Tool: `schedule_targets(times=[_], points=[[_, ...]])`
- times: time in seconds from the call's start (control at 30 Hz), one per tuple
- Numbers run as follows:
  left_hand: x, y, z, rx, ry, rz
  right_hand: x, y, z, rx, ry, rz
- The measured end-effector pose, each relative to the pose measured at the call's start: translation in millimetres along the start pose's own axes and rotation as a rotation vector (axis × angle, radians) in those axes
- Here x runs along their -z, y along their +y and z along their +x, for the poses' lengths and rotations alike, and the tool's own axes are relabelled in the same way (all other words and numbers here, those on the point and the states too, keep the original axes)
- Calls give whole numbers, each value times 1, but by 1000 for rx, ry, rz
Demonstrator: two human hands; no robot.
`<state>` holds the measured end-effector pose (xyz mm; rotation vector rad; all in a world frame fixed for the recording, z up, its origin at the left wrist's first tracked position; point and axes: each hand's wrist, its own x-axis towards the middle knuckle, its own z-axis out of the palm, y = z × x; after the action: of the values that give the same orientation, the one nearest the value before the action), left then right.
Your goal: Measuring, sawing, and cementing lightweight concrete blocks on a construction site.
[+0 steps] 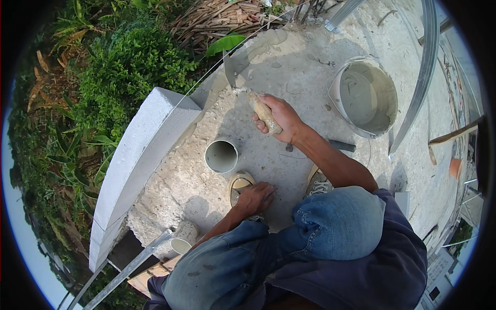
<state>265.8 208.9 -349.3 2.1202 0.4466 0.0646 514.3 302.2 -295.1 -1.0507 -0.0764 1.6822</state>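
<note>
"Far left, greenery (139,67) crowds right up to a row of white blocks (137,155), and that row curves along the edge of the concrete slab (310,88)!"

"And a taut string (212,66) runs over the far end of it, off toward the top. Low down, a metal bar (137,266) slants in beside a short pipe (182,244)."

"Moving in, a round white pipe (221,156) shows its open mouth, between the blocks and the person's feet. A narrow strip of rough concrete is the room on its left side."

"What about the left hand (255,199)?"

"Low, over by the left shoe (239,185), fingers bent! The palm is turned away, so nobody can tell whether it is closed on anything, or whether it touches the shoe."

"Up ahead, there's the trowel (257,106)! Its blade (229,71) points away from the person, near the slab's leafy border, by a broad green leaf (226,44)."

"And the right hand (283,120) is wrapped firmly round its crusted handle, arm stretched out, well apart from the pipe."

"Right of that comes a generous stretch of concrete, then the bucket (364,98), its rim well away from the knuckles."

"A dark rod (342,145) lies just beyond the forearm, and past the bucket a long metal strip (428,67) bows down the right-hand side."
</note>
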Motion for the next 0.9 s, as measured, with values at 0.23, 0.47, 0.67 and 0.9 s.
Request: schedule_targets(times=[0.23,0.47,0.67,0.9], points=[[-2,0,-2,20,-9,6,10,-39,-24,4,125,-297],[1,4,2,60,-27,-7,10,-101,-140,30,334,-1370],[2,5,3,40,-19,12,7,-139,-275,260,594,-1570],[2,8,5,46,-48,32,59,-157,-314,211,959,-2091]])
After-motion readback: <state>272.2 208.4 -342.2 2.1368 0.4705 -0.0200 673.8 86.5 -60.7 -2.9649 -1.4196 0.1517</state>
